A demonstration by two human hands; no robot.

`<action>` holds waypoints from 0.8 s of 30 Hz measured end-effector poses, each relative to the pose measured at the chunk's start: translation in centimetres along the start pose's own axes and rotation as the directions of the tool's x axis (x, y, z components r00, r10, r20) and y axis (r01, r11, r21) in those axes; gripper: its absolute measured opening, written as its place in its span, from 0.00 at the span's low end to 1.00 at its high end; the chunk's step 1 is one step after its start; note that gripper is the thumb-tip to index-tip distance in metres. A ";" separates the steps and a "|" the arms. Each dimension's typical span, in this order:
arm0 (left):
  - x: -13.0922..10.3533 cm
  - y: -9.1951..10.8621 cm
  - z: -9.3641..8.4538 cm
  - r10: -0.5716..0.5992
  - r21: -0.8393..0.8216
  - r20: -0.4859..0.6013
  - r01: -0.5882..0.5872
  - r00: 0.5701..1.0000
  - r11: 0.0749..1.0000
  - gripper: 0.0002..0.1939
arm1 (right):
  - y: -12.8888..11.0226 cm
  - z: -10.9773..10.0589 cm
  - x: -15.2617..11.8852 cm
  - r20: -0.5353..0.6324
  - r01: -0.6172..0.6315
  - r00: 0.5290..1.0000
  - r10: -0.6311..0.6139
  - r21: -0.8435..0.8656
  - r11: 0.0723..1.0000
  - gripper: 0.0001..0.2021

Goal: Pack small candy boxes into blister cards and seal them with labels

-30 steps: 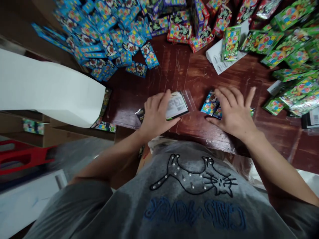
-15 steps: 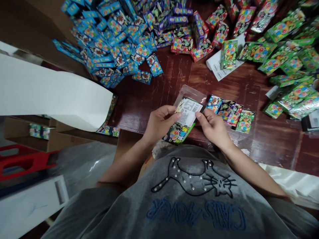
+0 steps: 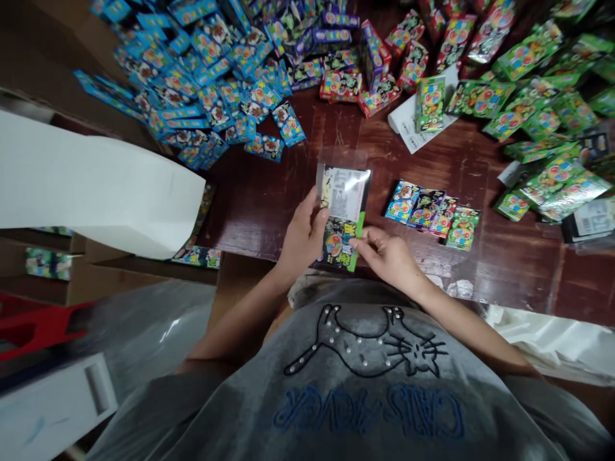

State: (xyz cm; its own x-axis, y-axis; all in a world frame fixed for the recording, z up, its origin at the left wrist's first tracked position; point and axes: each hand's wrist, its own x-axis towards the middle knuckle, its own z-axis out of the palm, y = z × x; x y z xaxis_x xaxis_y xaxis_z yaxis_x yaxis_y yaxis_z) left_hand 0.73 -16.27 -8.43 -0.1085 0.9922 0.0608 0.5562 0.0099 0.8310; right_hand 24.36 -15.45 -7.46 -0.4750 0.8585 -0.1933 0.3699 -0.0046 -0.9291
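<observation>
Head view: over the near edge of the table (image 3: 365,137), a printed packet (image 3: 342,243) is grasped by the left hand (image 3: 302,237) and pinched by the right hand (image 3: 393,261); four boxes (image 3: 425,208) are already lined up, others (image 3: 216,96) unsorted.

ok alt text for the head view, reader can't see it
Two bare hands hold a printed packet at a wooden table, beside four small boxes; blue, purple, red and green boxes are heaped beyond.

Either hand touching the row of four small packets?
No, the left hand and right hand both hold the clear-topped pouch, apart from the row of packets.
</observation>
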 end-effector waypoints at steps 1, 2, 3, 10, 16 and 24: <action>0.2 -0.7 -0.6 0.027 0.068 0.045 -0.030 0.999 0.997 0.32 | -0.3 -1.1 -0.1 -0.013 0.068 0.998 -0.069 -0.070 0.995 0.25; 0.6 -1.2 -1.2 0.055 0.126 0.114 -0.070 0.992 0.990 0.32 | -0.4 -2.5 0.0 -0.050 0.135 0.988 -0.146 -0.181 0.974 0.28; 1.1 -1.6 -1.8 0.083 0.181 0.189 -0.118 0.978 0.976 0.32 | -0.4 -4.2 0.0 -0.099 0.177 0.970 -0.221 -0.327 0.928 0.33; 1.1 1.7 -1.2 -0.015 0.580 0.355 -0.207 0.935 0.788 0.64 | 4.8 -11.9 2.6 0.076 0.223 0.956 -0.285 -0.816 0.533 0.48; -0.7 2.5 0.1 0.018 0.590 0.435 -0.299 0.900 0.750 0.59 | 5.6 -11.7 3.5 0.150 0.325 0.924 -0.352 -0.795 0.512 0.44; -0.6 1.4 -2.5 -0.037 0.646 0.419 -0.269 0.907 0.714 0.70 | 3.5 -11.2 2.5 0.083 0.314 0.902 -0.423 -0.798 0.514 0.45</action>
State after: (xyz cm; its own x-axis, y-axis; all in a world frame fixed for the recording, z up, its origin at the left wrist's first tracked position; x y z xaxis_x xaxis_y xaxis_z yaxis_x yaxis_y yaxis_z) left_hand -0.52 -17.16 -5.93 0.2261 0.9517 -0.2076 0.9588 -0.1798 0.2200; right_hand 33.42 -7.58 -7.67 -0.6515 0.7340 0.1919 0.6780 0.6768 -0.2870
